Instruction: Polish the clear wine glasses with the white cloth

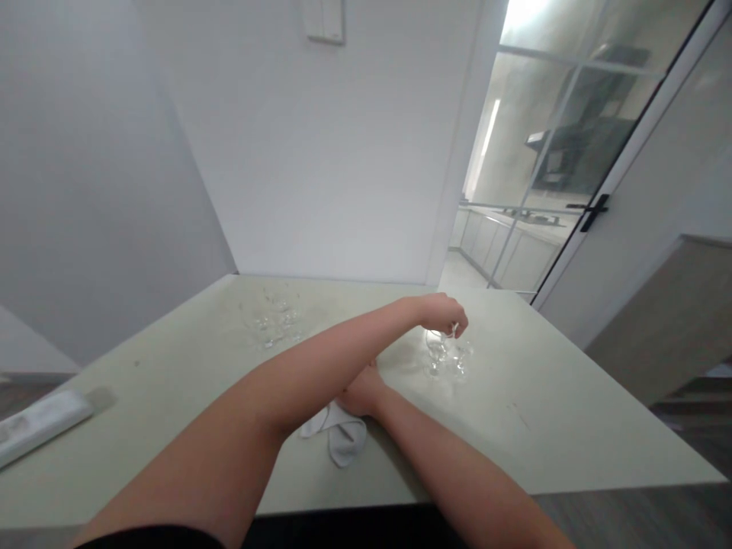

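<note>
- A glass [438, 347] on the table [572, 427] is pinched at its rim by the left hand [443, 313].
- A white cloth [343, 438] is pressed by the right hand [360, 393]; its grip cannot be told.

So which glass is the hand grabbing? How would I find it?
Start at the pale table and look toward its far right side, before the glass door. Two small clear stemmed glasses stand together there. It is the left glass of the pair, the only one with the left hand pinching its rim from above; the right glass stands untouched.
</note>
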Action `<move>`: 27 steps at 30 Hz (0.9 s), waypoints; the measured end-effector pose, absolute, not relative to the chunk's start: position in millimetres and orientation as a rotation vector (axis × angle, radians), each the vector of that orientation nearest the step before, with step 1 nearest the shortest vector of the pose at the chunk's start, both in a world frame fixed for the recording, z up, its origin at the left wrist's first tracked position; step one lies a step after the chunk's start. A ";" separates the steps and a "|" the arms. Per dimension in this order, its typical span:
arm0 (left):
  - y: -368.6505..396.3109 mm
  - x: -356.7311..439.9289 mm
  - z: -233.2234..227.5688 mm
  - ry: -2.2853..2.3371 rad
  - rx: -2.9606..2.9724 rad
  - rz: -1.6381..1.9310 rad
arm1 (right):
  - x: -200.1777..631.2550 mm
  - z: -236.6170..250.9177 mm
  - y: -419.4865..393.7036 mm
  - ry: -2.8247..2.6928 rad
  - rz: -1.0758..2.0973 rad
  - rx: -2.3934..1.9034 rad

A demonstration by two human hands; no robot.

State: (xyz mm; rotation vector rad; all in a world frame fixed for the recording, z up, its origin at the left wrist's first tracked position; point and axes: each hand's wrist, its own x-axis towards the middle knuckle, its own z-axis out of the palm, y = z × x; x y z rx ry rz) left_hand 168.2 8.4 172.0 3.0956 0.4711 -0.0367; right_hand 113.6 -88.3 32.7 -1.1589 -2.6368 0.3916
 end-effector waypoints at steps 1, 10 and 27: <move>7.9 156.7 175.4 0.435 3.096 0.013 | 113.3 31.4 -88.2 -2.616 0.411 -1.165; -35.3 -7.1 232.3 0.666 3.026 0.352 | 109.2 30.8 -92.7 -2.636 0.446 -1.241; -71.5 -147.2 205.4 1.135 2.776 -0.108 | 127.2 23.2 -80.8 -2.630 0.501 -1.207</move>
